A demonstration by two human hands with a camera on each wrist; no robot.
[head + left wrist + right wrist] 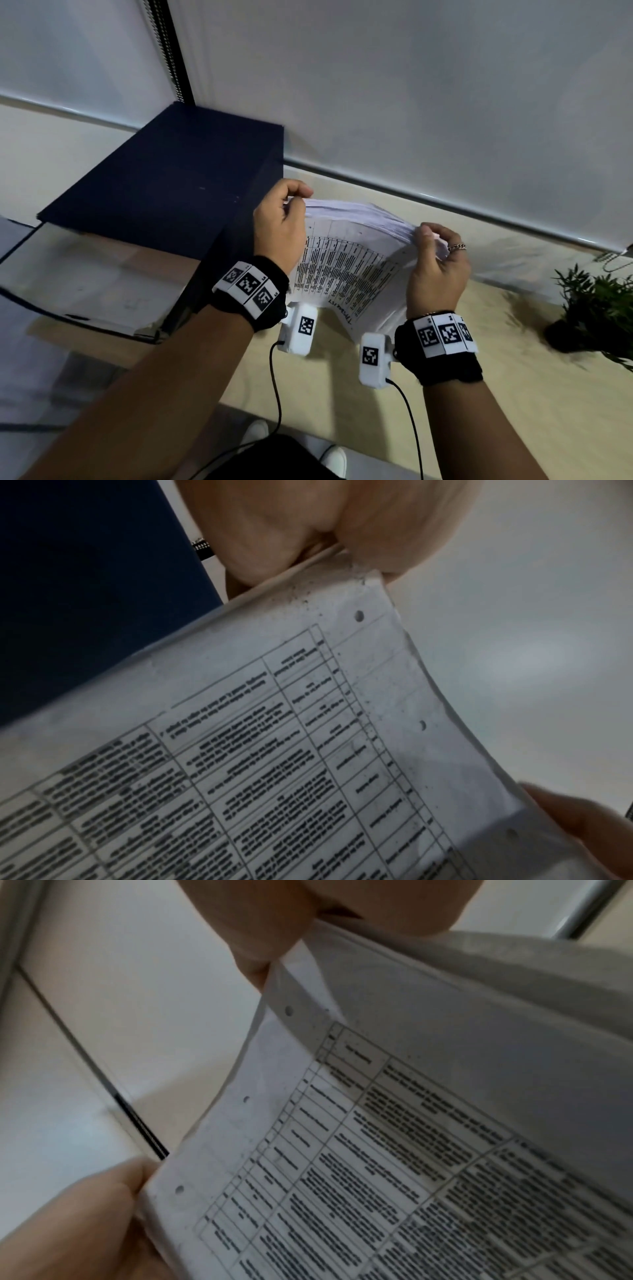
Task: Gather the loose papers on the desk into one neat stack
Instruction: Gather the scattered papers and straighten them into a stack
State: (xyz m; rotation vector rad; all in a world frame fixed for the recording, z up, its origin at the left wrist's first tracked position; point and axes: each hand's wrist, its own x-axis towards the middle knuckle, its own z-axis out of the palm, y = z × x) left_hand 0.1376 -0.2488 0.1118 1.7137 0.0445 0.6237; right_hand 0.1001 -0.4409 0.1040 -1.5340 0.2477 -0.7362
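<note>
A thick stack of printed papers [349,263] with table text stands on edge on the beige desk [513,394], its top edge bowed. My left hand [284,219] grips the stack's upper left corner, thumb and fingers curled round it. At the upper right corner my right hand [438,253] holds it the same way. In the left wrist view the punched sheet [274,750] fills the frame, with fingers [308,534] pinching its top corner. The right wrist view shows the same page [411,1150], curled at the top, between my fingers [267,920].
A dark blue box [164,185] stands on the desk right beside the left hand. A small potted plant [596,308] sits at the right. A white blind [411,85] hangs behind the desk. Wrist-camera cables [274,394] trail toward me.
</note>
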